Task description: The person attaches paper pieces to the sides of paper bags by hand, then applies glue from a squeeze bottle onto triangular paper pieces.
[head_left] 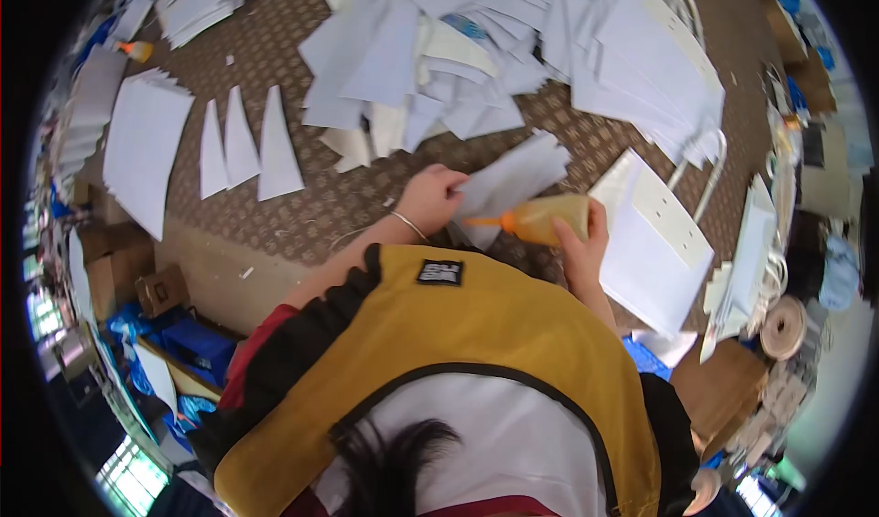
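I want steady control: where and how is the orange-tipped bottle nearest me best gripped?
Grip the bottle by its wide body, probably from the right, as the right hand does: the narrow orange nozzle points left, towards the left hand.

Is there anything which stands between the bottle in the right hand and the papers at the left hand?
Nothing visible stands in the way: the orange nozzle of the bottle points over the papers, and the left hand is at their edge.
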{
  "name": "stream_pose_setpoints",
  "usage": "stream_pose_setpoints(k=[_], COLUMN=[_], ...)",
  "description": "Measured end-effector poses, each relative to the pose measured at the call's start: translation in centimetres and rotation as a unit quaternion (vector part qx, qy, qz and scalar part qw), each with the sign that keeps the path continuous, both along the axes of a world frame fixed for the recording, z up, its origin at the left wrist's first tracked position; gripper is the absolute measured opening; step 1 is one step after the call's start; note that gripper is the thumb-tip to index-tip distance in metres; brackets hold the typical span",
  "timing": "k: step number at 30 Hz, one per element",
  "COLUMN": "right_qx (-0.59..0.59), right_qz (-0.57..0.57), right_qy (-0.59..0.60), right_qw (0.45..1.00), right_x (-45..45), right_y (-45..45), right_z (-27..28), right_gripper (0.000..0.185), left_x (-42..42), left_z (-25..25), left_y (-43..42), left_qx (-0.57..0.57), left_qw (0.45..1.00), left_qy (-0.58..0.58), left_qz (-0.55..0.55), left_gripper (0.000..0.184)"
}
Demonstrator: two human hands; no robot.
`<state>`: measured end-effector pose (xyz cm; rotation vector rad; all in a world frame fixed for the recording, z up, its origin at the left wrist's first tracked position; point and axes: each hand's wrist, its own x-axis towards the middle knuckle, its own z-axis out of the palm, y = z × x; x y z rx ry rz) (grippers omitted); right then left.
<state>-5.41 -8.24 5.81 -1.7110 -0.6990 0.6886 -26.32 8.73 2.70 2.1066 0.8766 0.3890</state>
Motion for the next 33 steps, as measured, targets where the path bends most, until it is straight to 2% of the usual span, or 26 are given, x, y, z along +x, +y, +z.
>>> stream_pose_setpoints(k=[1,2,4,6,8,9,11,13,14,15,16,18,20,22,23,24,26,30,33], right_qx=[0.014,0.024,0.073,0.086,0.108,0.110,0.105,0.101,0.097,0.093,0.089,0.100,0.119,0.109,0.109,0.104,0.106,0.102,0.040], right_qz=[-0.015,-0.032,-0.063,-0.074,-0.111,-0.113,-0.116,-0.127,-0.128,-0.130,-0.131,-0.162,-0.209,-0.246,-0.265,-0.268,-0.267,-0.250,-0.244], right_qy=[0.080,0.158,0.171,0.172,0.167,0.164,0.161,0.155,0.154,0.153,0.152,0.150,0.152,0.132,0.123,0.115,0.073,0.021,-0.061], right_qw=[0.997,0.987,0.981,0.978,0.974,0.974,0.974,0.974,0.975,0.975,0.976,0.970,0.959,0.954,0.950,0.951,0.955,0.962,0.967], right_x=[-0.2,-0.3,0.2,0.8,1.2,1.2,1.2,1.1,0.7,0.5,0.5,1.3,2.3,4.0,5.0,5.9,7.6,9.1,9.2], right_y=[-0.3,-0.6,-0.6,-0.4,-0.1,0.1,0.4,0.3,0.3,0.5,0.7,0.6,-0.4,-1.0,-1.0,-1.1,-0.5,2.7,5.1], right_z=[0.0,0.1,0.9,1.8,2.4,2.4,2.1,2.0,2.0,2.0,2.0,1.5,1.1,0.9,0.8,0.6,0.1,0.2,0.8], right_gripper=[0.046,0.045,0.042,0.042,0.042,0.042,0.041,0.041,0.041,0.040,0.040,0.040,0.041,0.043,0.045,0.045,0.048,0.046,0.045], left_x=[-0.6,-1.1,-2.0,-3.9,-6.3,-7.9,-9.9,-13.7,-15.1,-14.9,-14.5,-12.9,-9.6,-7.3,-6.0,-4.6,-3.3,-2.1,-1.9], left_z=[0.6,1.4,2.8,3.1,3.9,3.9,4.3,0.2,-1.2,-0.6,-1.0,-0.8,2.6,2.5,2.5,2.8,1.5,0.5,0.4], left_y=[0.5,1.0,2.1,5.3,10.9,14.4,20.6,27.8,29.5,30.0,29.9,27.1,20.8,13.3,9.0,5.1,0.3,-2.7,-2.6], left_qx=[0.008,-0.047,-0.155,-0.242,-0.206,-0.138,-0.106,-0.068,0.026,0.123,0.121,0.424,0.271,0.202,0.081,-0.010,0.079,0.073,0.054], left_qw=[1.000,0.997,0.971,0.910,0.851,0.837,0.785,0.808,0.842,0.812,0.818,0.767,0.882,0.933,0.963,0.985,0.995,0.992,0.993], left_qy=[0.006,-0.053,-0.177,-0.285,-0.358,-0.378,-0.386,-0.280,-0.022,0.235,0.232,0.151,0.017,-0.049,-0.040,-0.043,0.040,0.099,0.107], left_qz=[0.015,0.027,0.042,0.180,0.324,0.371,0.473,0.514,0.539,0.520,0.512,0.458,0.384,0.293,0.253,0.167,0.053,0.025,0.017], left_gripper=[0.022,0.021,0.019,0.018,0.022,0.028,0.031,0.034,0.033,0.033,0.033,0.027,0.020,0.016,0.015,0.021,0.033,0.047,0.050])
